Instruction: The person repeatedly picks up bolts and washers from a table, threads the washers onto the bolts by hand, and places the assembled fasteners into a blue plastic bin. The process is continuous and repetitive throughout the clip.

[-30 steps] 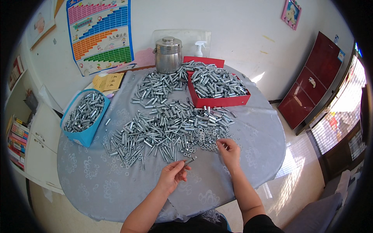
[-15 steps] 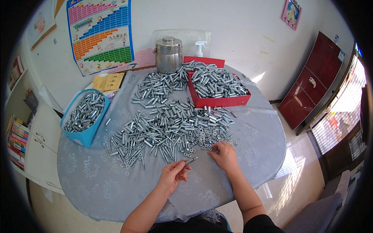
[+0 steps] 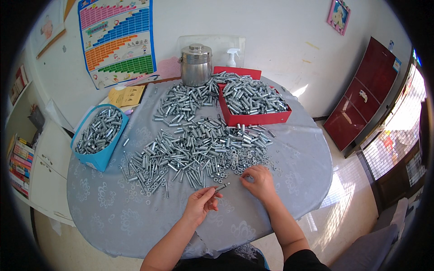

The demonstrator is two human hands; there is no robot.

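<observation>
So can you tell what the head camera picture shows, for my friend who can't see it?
A person's left hand holds up one small metal bolt while the right hand rests on a grey table at the edge of a big heap of silvery bolts and washers. A red tray and a blue bin hold more bolts, with a steel pot behind.

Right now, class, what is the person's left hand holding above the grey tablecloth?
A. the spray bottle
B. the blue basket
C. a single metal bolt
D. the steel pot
C: the left hand pinches one metal bolt at its fingertips, while the spray bottle, blue basket and steel pot stand far from it.
</observation>
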